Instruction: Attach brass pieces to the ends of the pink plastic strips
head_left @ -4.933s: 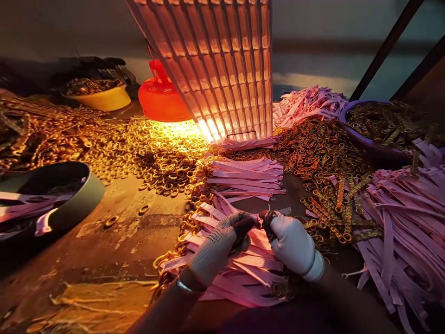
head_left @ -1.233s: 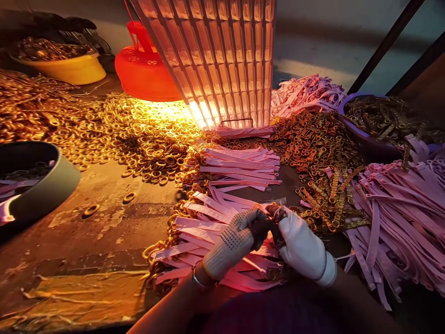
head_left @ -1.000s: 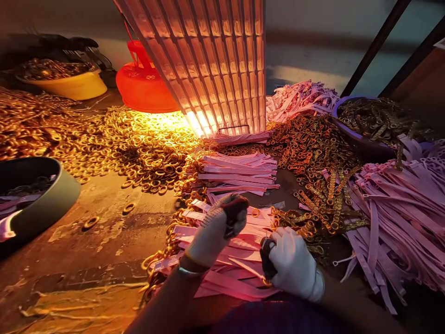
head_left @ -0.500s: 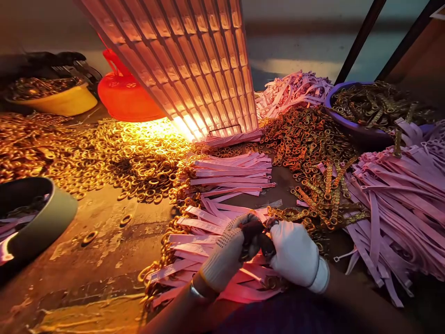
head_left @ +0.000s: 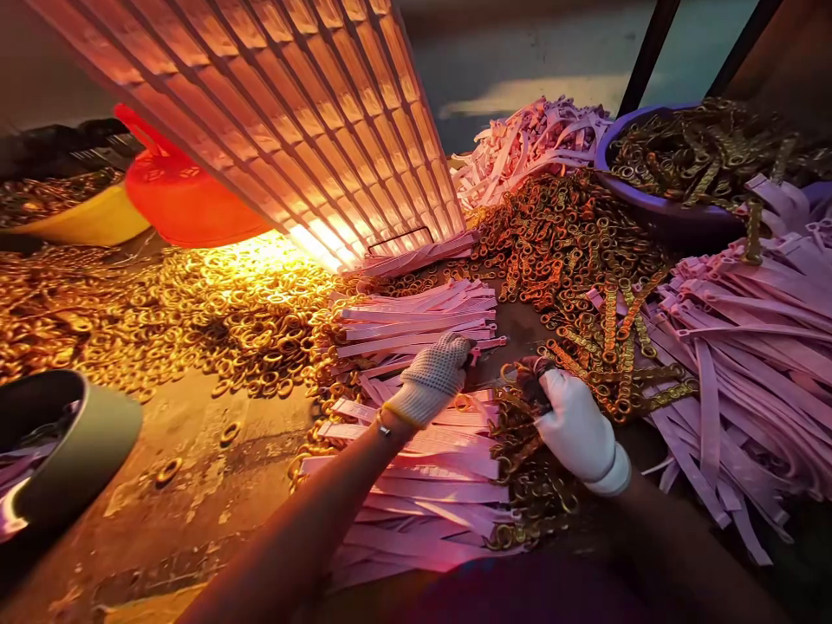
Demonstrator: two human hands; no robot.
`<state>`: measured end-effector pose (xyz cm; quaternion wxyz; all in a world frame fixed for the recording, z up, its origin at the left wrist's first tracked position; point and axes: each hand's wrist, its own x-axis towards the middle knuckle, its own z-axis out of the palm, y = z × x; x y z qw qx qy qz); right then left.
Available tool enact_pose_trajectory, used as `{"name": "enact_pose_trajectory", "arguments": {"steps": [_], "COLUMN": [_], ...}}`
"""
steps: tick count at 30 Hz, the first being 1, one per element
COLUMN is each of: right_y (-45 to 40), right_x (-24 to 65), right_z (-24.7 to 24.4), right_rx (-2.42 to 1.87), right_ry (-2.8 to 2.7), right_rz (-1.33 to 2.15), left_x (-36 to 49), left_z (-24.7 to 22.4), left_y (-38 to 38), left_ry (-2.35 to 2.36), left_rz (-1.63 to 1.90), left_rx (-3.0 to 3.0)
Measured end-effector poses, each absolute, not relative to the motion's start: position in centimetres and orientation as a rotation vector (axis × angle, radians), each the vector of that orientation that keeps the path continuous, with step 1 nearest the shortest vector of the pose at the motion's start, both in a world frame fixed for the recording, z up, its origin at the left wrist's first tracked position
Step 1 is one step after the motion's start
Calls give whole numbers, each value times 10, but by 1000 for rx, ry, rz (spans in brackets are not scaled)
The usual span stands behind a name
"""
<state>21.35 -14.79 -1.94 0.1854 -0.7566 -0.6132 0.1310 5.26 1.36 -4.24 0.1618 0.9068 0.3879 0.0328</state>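
Note:
My left hand, in a dotted whitish glove with dark fingertips, is closed at the right-hand ends of a stack of pink straps. Its fingertips pinch a strap end, partly hidden by the hand. My right hand, in a white glove with bare or dark fingertips, is closed on a gold-coloured metal clasp, whose ring shows at the fingers. Below both hands lie more pink straps with gold rings at their left ends and gold clasps at their right ends.
A glowing, ribbed translucent panel leans behind, beside a red container. Gold rings spread left. Gold clasps lie behind my right hand, near a purple basin. Loose pink straps fill the right; a round container stands left.
My hands were together over the straps and have separated. The left moved up to the strap ends of the farther stack; the right shifted slightly right. The view has turned a little.

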Motion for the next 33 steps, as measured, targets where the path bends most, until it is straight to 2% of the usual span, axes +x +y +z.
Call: {"name": "enact_pose_trajectory", "arguments": {"steps": [4,7,10,13,17,20,27,33], "right_y": [-151,-152,-150,-146,-139,-135,-141,-150], "right_x": [223,223,217,203,176,158,137,135], "right_z": [-32,-35,-30,-19,-7,-5,-2,0], "right_rx": [-2053,-2007,-1858,-1641,-1579,-1625,-1780,-1786], "right_ry": [-1689,-1726,-1703,-1670,-1791,-1909,-2195,-2270], "right_rz": [324,297,331,395,457,465,294,83], "left_x": [54,49,34,11,-19,-33,-40,-38], "left_z": [-65,-64,-48,-24,3,12,10,10], "left_y": [18,16,11,-6,-43,-65,-90,-98], "left_ry": [1145,1137,1146,1182,1180,1162,1065,1121], "left_rz": [-34,-55,157,444,516,594,450,483], "left_rx": [2630,2657,2592,2154,1362,1121,1120,1365]}}
